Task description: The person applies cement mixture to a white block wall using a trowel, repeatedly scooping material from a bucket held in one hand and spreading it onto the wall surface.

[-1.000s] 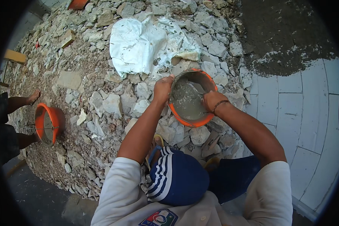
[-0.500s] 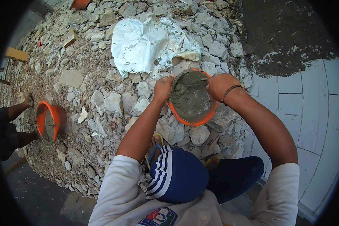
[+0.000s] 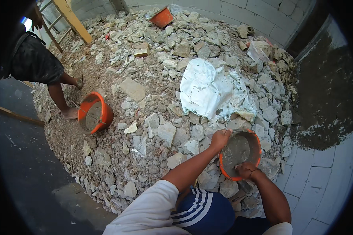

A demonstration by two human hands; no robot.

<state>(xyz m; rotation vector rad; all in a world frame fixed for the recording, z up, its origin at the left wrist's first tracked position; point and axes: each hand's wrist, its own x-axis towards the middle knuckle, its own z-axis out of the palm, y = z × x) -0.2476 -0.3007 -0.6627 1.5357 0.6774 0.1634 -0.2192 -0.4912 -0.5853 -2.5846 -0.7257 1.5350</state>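
Right of centre, low in the frame, a round orange plastic bucket (image 3: pixel 240 153) with grey cement-caked inner walls sits tilted over the rubble, its mouth turned toward the camera. The left hand (image 3: pixel 220 139) is closed over the bucket's upper-left rim, fingers curled around the edge. The right hand (image 3: pixel 246 170) grips the lower rim, fingers wrapped over the lip, a thin dark band at the wrist. Both bare forearms rise from the lower edge, out of short white sleeves, above a blue-and-white striped cloth (image 3: pixel 202 211) at bottom centre.

Under and around the bucket spreads a heap of broken pale grey stone and concrete chunks (image 3: pixel 161 129), angular and dusty, mixed with brownish grit toward the left. Just above the bucket lies a crumpled white woven plastic sack (image 3: pixel 211 90), frayed at its lower edge.

In the left half a 2nd orange bucket (image 3: pixel 94 113) lies on its side on the grit, a thin wire handle across its mouth; beside it stand the bare legs of another person (image 3: pixel 62 98) in dark shorts. A 3rd orange container (image 3: pixel 162 17) rests at the top of the heap. A yellow wooden ladder (image 3: pixel 72 19) leans at upper left. Smooth pale block paving (image 3: pixel 321 176) curves along the lower right, with a patch of dark grey wet mortar (image 3: pixel 321 102) above it.
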